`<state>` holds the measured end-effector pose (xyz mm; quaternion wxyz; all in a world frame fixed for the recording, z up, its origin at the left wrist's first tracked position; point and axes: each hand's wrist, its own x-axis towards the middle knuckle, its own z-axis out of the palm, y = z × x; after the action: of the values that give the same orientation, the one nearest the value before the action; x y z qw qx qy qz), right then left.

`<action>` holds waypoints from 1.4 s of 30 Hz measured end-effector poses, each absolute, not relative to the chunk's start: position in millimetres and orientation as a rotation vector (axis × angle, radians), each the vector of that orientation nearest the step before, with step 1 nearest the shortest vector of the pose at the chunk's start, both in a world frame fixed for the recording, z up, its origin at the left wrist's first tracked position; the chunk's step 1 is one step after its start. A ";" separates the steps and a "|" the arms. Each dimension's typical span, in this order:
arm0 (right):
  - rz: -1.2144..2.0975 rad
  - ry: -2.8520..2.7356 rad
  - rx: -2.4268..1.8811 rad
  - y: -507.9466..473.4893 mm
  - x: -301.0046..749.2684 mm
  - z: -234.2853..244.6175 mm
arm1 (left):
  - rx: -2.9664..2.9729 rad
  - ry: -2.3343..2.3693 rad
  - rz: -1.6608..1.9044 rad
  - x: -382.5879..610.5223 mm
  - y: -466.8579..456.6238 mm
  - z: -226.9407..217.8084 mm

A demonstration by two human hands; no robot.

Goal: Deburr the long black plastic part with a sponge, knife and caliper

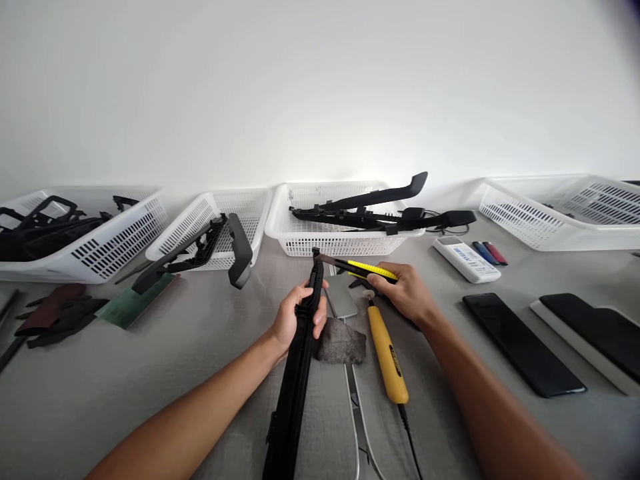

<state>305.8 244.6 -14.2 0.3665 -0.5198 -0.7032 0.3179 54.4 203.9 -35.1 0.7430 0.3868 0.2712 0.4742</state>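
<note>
The left hand [287,319], at the middle of the frame, is closed around a long black plastic part [295,373], fingers wrapped about its upper stretch and thumb lying on top. The part runs from the bottom edge, left of center, up to a narrow tip near the middle. The right hand [407,293], right of center, is curled round the rear of a black-and-yellow utility knife [364,268], whose front end points left to the part's tip; whether the two touch is too small to tell. Just right of the left hand lie a rough gray block [341,343] and, above it, a flat gray plate [342,297]. A yellow corded tool [387,353] slants down below the right hand. Across the upper middle stands a white basket [335,247] with black pieces [370,197] jutting out over its right side; a smaller basket [253,207] to its left holds more, and others sit at the far left and far right. Lower right lies a black phone-like slab [523,343], below a white device [467,260] with a screen.
</note>
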 end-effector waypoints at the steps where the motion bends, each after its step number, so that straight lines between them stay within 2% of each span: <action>1: 0.808 -1.803 -1.338 244.5 305.7 -14.3 | 0.848 0.595 1.039 54.5 204.0 -35.0; 14: 0.764 -1.855 -1.313 245.2 305.0 -16.0 | 0.866 0.615 1.019 53.8 203.6 -34.3; 22: 0.369 -1.797 -1.278 253.7 308.3 -30.5 | 0.917 0.591 0.870 52.3 197.9 -27.5; 27: 0.295 -1.573 -1.403 248.9 308.2 -24.4 | 1.009 0.610 0.812 51.4 196.3 -28.3; 29: 0.355 -1.504 -1.416 245.5 307.7 -18.8 | 1.012 0.630 0.805 51.2 197.4 -29.2; 34: 0.771 -1.638 -1.270 240.7 307.4 -9.0 | 0.964 0.679 0.869 52.0 199.9 -28.9; 40: 0.654 -1.601 -1.336 241.3 309.7 -5.8 | 0.934 0.675 0.922 52.8 202.8 -29.3; 42: 0.754 -1.643 -1.307 241.5 312.1 -5.0 | 0.938 0.673 0.928 52.8 203.8 -29.8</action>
<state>312.1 241.5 -5.0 0.4398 -0.5263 -0.6613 0.3037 52.8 203.8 -29.8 0.7380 0.4271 0.3067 0.4229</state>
